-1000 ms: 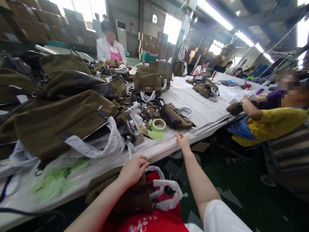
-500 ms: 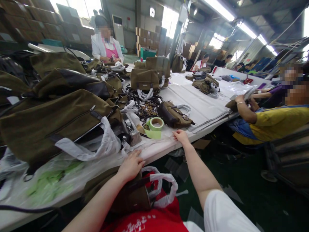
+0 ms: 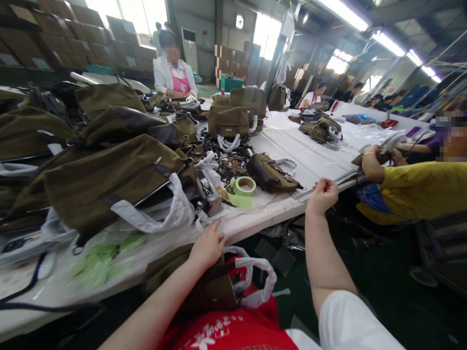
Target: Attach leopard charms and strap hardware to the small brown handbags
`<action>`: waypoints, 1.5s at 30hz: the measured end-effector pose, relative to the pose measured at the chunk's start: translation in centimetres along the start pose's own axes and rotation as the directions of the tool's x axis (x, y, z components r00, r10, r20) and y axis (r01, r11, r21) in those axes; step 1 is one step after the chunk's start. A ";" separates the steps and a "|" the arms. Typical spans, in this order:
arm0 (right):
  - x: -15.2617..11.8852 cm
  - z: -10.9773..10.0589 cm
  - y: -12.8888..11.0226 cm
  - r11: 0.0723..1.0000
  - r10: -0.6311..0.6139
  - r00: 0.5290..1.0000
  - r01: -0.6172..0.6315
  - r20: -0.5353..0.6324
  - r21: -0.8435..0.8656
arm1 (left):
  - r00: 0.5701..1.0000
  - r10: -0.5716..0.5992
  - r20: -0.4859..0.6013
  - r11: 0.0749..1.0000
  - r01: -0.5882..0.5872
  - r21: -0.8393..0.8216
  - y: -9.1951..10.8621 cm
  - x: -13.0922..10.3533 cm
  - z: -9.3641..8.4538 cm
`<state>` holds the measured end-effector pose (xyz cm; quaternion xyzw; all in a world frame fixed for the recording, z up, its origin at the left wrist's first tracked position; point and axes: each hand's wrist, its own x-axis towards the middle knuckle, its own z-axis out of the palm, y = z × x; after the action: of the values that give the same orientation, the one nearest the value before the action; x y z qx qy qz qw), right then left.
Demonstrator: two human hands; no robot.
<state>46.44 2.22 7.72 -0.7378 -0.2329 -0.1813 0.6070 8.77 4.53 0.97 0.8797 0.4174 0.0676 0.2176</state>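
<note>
My left hand (image 3: 208, 244) lies at the white table's front edge, fingers spread, above an olive bag (image 3: 189, 287) with white-wrapped handles on my lap. Out to the right, my right hand (image 3: 323, 194) is raised over the table edge with its fingers pinched together; whatever may be between them is too small to make out. Between the hands, farther in on the table, lie a roll of green tape (image 3: 245, 186) and a small olive and dark brown bag (image 3: 273, 174). A metal tape dispenser (image 3: 211, 192) stands beyond my left hand.
Large olive bags (image 3: 120, 180) are heaped on the left, with clear plastic and green scraps (image 3: 98, 262) before them. Dark chains (image 3: 233, 165) lie mid-table. A person in yellow (image 3: 426, 184) sits at the right; another in a pink apron (image 3: 180, 83) works across the table.
My right hand has moved right and up from the table edge, near the tape, and its fingers have closed more. My left hand remains at the edge. The view has shifted slightly left.
</note>
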 end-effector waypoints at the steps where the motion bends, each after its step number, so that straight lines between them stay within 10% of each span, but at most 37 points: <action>1: -0.7 -0.8 -0.8 0.995 -0.094 0.995 0.095 -0.028 0.019 | 0.995 0.039 -0.096 0.999 -0.038 0.012 0.1 -0.7 0.0; 6: -10.6 -4.2 -5.6 0.884 -0.462 0.857 0.424 0.227 0.200 | 0.903 0.251 -0.350 0.968 -0.243 0.066 0.8 -4.7 -0.8; 10: -18.3 -5.3 -8.9 0.881 -0.347 0.801 0.100 0.488 0.462 | 0.908 0.222 -0.355 0.975 -0.203 0.089 0.7 -6.2 -2.0; 13: -19.5 -4.8 -10.1 0.861 -0.241 0.831 -0.056 0.502 0.506 | 0.939 0.171 -0.300 0.985 -0.157 0.071 0.1 -6.7 -2.8; 17: -18.3 -4.9 -11.3 0.869 -0.468 0.779 0.319 0.417 0.378 | 0.961 0.099 -0.258 0.995 -0.088 0.054 -0.2 -7.4 -3.0; 20: -18.8 -6.4 -13.1 0.679 -0.734 0.541 0.589 0.410 0.438 | 0.952 0.118 -0.281 0.993 -0.105 0.062 -0.1 -7.8 -2.8; 24: -21.5 -6.8 -15.5 0.537 -0.753 -0.053 0.525 0.655 0.660 | 0.905 0.192 -0.379 0.980 -0.157 0.121 -0.1 -8.6 -2.3; 29: -23.1 -5.1 -16.3 0.578 -0.493 -0.306 0.585 0.814 0.569 | 0.852 0.262 -0.453 0.965 -0.231 0.122 -0.7 -10.7 -2.8; 35: -24.8 -2.0 -14.3 0.791 -0.438 -0.285 0.328 0.852 0.516 | 0.745 -0.170 -0.645 0.968 0.004 -0.250 -3.3 -13.9 -4.0; 39: -27.6 -0.1 -12.6 0.926 -0.365 -0.186 0.028 0.912 0.376 | 0.694 -0.529 -0.488 0.707 0.042 -0.706 -6.1 -14.9 -3.4; 42: -29.2 -1.5 -13.8 0.904 -0.413 -0.053 0.096 0.909 0.416 | 0.704 -0.633 -0.321 0.495 0.050 -0.868 -7.4 -15.2 -3.2; 45: -30.3 -3.9 -16.2 0.858 -0.491 -0.019 0.164 0.871 0.487 | 0.741 -0.625 -0.244 0.434 0.070 -0.898 -7.7 -15.2 -3.4</action>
<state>12.31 -2.86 4.98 -0.5019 -0.7664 0.2558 0.3087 -7.46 -1.69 1.61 0.4852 0.5540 0.4604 0.4957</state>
